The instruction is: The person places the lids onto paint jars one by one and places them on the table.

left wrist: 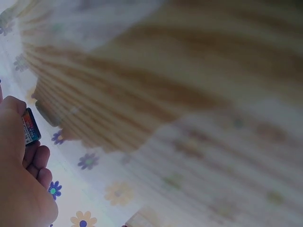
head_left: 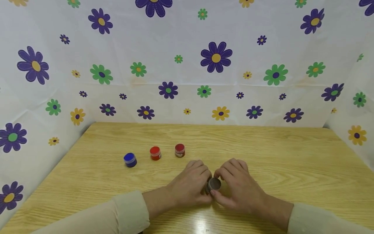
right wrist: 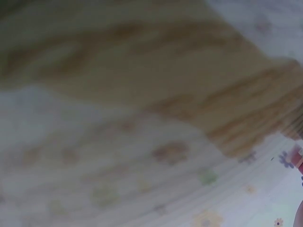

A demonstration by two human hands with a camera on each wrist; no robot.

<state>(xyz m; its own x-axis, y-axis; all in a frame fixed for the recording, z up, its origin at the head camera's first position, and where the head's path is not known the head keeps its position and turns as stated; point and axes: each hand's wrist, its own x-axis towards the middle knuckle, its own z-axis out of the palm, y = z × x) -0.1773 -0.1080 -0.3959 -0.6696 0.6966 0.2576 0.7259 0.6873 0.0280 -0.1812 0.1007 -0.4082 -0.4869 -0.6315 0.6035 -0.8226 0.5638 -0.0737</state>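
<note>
Altogether four small jars show in the head view, on a wooden table (head_left: 263, 146) walled on three sides by a white cloth (head_left: 181, 74) printed with purple, green and yellow flowers. Three jars stand in a loose row left of centre, each apart from the next: a blue jar (head_left: 130, 159) furthest left, a red jar (head_left: 155, 152) in the middle, and a darker red jar (head_left: 179, 150) on the right, a little further back. The fourth, a grey-lidded jar (head_left: 214, 184), sits low over the near middle of the table, tilted so its lid faces the camera, and it is caught between the two hands. The left hand (head_left: 190, 187) curls its fingers round the jar's left side and holds it; the left wrist view shows that hand (left wrist: 21, 175) gripping the jar (left wrist: 31, 126) by its labelled side, colours printed on the label. The right hand (head_left: 238, 190) closes on the jar from the other side, its thumb below the lid and its fingers bent over the top edge. Both forearms wear pale cream sleeves (head_left: 125, 211), one on each arm, resting low across the table's near edge. The right wrist view is blurred: only wood grain and flowered cloth can be made out, with a sliver of something reddish at the right edge that I cannot identify.
</note>
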